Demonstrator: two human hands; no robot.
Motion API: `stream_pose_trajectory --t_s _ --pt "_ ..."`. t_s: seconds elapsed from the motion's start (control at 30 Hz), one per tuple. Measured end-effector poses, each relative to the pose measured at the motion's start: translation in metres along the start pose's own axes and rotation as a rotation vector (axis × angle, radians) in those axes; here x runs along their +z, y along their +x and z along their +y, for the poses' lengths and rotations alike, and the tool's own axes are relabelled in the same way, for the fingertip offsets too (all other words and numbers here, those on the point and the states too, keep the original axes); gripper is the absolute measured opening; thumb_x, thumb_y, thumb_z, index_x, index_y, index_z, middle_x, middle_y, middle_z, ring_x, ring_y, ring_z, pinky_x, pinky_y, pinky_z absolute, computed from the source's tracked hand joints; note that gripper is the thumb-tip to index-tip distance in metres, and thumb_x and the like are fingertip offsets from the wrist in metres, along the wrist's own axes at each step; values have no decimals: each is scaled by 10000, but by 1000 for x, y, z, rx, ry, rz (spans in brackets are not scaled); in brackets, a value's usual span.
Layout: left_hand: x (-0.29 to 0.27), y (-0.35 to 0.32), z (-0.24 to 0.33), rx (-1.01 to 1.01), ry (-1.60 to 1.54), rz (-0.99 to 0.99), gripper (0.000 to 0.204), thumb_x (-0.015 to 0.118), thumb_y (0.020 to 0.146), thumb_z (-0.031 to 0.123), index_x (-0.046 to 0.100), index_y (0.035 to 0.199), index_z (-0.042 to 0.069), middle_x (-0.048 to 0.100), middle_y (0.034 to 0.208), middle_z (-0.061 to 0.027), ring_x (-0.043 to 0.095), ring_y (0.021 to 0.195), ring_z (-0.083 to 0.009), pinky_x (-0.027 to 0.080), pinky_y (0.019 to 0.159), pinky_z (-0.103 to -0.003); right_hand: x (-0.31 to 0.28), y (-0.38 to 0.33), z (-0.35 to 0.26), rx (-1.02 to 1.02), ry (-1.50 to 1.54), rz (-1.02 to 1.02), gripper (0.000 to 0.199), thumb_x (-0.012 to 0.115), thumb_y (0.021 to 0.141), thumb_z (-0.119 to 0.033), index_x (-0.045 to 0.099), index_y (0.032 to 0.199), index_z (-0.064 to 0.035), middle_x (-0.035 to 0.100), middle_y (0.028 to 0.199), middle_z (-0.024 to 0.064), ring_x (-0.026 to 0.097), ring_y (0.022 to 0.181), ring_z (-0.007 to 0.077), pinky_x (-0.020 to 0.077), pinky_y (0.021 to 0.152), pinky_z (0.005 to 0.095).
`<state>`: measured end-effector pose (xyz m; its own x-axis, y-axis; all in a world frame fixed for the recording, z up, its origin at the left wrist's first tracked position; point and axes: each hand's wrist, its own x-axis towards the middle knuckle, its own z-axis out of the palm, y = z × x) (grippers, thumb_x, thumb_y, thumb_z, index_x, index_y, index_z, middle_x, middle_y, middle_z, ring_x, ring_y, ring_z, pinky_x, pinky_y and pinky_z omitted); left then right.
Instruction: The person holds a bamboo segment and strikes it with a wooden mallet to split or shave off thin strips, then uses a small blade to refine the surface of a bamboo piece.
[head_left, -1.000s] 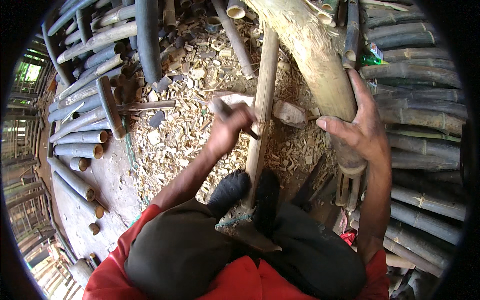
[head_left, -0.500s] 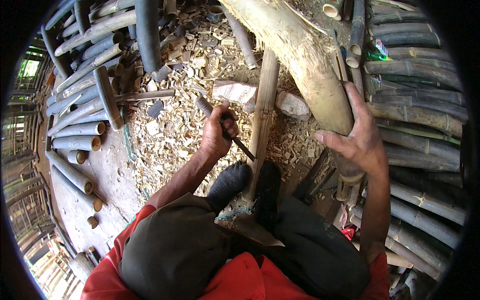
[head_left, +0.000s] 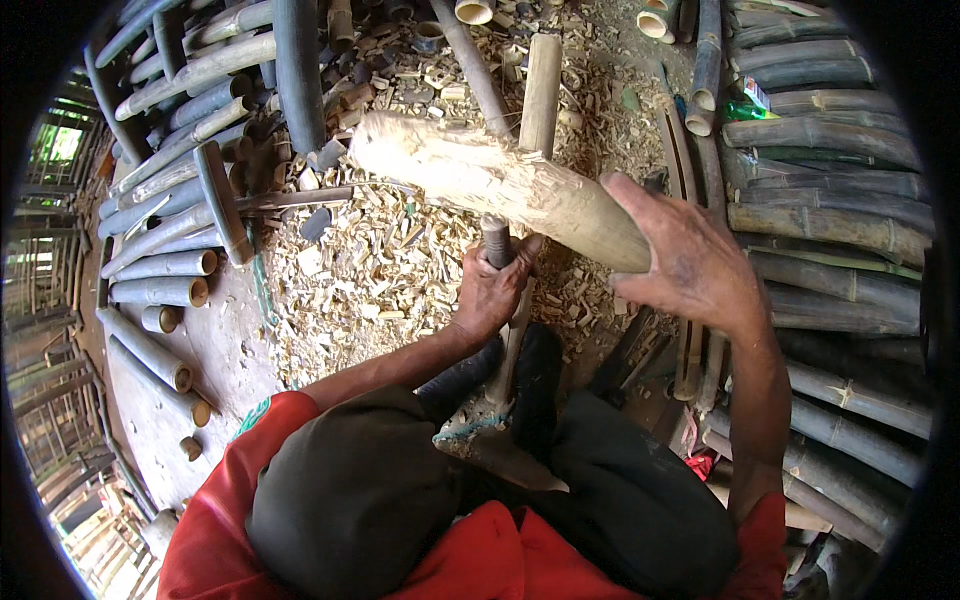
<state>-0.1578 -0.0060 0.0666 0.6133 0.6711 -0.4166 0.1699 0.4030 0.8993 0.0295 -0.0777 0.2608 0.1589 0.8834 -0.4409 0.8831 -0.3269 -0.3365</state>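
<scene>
My left hand (head_left: pixel 488 298) is closed around a hand tool with a round ridged handle (head_left: pixel 496 240). Its handle end sticks up out of the fist; the rest of the tool is hidden behind the hand. My right hand (head_left: pixel 705 258) grips the near right end of a thick, pale bamboo piece (head_left: pixel 590 215), thumb on one side and fingers on the other. The piece lies slantwise across an upright bamboo post (head_left: pixel 541 95), its far left end shaved rough and brightly lit. My left fist is just below the piece, in front of the post.
Wood chips (head_left: pixel 365 275) cover the ground ahead. Dark bamboo lengths (head_left: pixel 835 225) are stacked along the right side. More bamboo (head_left: pixel 160 262) is piled on the left, with short cut pieces near a pale sheet (head_left: pixel 235 380). A green bottle (head_left: pixel 745 110) lies among the right stack.
The bamboo piece has swung leftward and nearer level, its far end now at the left. My left hand with the tool has moved right, up against the post, and the tool's handle has turned upright.
</scene>
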Motion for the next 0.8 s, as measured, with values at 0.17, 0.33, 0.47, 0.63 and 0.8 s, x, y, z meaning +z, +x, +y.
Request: stream_pose_trajectory --t_s 0.17,0.33,0.47,0.63,0.8 --pt "-3 6 -14 123 6 -33 394 721 958 381 631 775 44 563 622 -2 507 540 -93 411 517 -282 -4 -13 21 -129 159 232 1028 869 643 -112 350 1516 44 524 1451 248 572 1283 368 414 1151 463" --pt "-7 15 -42 464 132 -7 285 697 973 296 684 913 17 573 659 -4 534 580 -101 446 564 -290 9 -8 7 11 267 79 975 814 652 -146 377 1503 45 479 1499 262 523 1347 375 392 1141 422" --pt "4 10 -12 -66 -181 -20 283 712 954 271 652 786 51 577 637 -12 519 532 -103 422 487 -285 20 -11 34 -3 178 84 990 833 633 -169 395 1500 25 489 1489 260 502 1369 372 356 1171 404" --pt "-42 43 -35 -249 -640 15 259 657 916 260 528 737 125 396 539 56 309 408 -81 254 394 -269 67 -7 99 56 381 371 983 884 685 -282 410 1482 46 530 1431 287 579 1279 336 423 1108 380" --pt "-53 65 -63 -474 -866 247 266 620 912 303 517 756 113 282 517 64 256 418 -98 216 394 -279 135 14 146 382 638 494 891 839 742 -335 425 1422 67 556 1344 279 557 1249 344 436 1053 419"
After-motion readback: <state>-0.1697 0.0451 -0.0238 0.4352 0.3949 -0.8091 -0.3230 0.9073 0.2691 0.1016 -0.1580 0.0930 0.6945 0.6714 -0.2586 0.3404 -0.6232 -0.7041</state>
